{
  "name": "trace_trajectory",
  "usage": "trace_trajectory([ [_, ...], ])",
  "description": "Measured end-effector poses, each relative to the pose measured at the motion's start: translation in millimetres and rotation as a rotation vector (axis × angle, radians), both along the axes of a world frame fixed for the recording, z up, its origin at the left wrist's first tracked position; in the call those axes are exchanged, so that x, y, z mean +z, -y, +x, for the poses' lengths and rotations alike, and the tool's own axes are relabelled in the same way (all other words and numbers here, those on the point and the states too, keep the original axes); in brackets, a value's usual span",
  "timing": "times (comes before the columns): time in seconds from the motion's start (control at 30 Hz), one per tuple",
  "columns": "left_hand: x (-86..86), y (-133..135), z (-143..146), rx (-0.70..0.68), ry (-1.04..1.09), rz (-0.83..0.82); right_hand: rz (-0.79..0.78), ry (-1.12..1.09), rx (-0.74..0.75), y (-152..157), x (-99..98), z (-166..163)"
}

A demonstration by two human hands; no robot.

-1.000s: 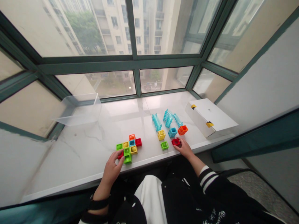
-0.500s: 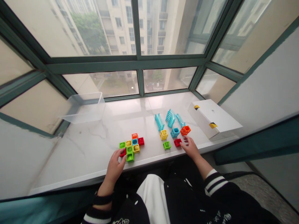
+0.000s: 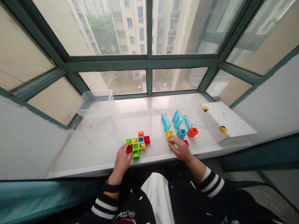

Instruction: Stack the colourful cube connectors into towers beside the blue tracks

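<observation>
Right hand (image 3: 180,149) moved from red plastic block (image 3: 186,142) to green plastic block (image 3: 172,147), likely current piece; left hand (image 3: 122,159) stays at multicoloured plastic-block cluster (image 3: 135,146). Fingers half-curled, grips unclear.

Green-framed bay windows (image 3: 149,64) above a pale marbled sill (image 3: 93,149), white wall (image 3: 271,99) at right, soft daylight.

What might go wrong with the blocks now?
Maybe the right hand, over the lone green block, could bump the partly hidden red block beside it. The block cluster sits near the front edge of the ledge, so a careless tug might drop it. The left hand, at the cluster's side, might push it crooked.
</observation>
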State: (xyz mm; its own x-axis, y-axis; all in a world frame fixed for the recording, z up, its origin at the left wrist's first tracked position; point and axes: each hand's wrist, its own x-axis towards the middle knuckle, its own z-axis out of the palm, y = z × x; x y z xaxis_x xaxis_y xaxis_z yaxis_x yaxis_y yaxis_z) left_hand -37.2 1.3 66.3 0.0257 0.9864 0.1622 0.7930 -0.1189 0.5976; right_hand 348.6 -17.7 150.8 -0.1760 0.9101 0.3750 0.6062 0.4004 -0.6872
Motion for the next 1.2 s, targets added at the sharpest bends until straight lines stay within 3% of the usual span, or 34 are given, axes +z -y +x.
trace_trajectory([
  [0.23, -5.0, 2, -1, 0.024, -0.019, -0.074, -0.06, 0.143, 0.318, -27, -21.5, -71],
  [0.57, -14.9, 8, -8, -0.01, -0.004, -0.136, -0.105, 0.585, 0.487, -70, -71.3, -179],
  [0.7, -15.3, 8, -10, -0.018, 0.024, -0.151, -0.128, 0.614, 0.445, -66, -82.5, -192],
  [0.97, -1.9, 4, -11, -0.05, 0.02, -0.143, -0.189, 0.614, 0.409, -61, -79.4, -194],
  [1.2, 3.0, 9, -20, 0.015, -0.049, -0.173, -0.176, 0.605, 0.402, -62, -83.6, -194],
])
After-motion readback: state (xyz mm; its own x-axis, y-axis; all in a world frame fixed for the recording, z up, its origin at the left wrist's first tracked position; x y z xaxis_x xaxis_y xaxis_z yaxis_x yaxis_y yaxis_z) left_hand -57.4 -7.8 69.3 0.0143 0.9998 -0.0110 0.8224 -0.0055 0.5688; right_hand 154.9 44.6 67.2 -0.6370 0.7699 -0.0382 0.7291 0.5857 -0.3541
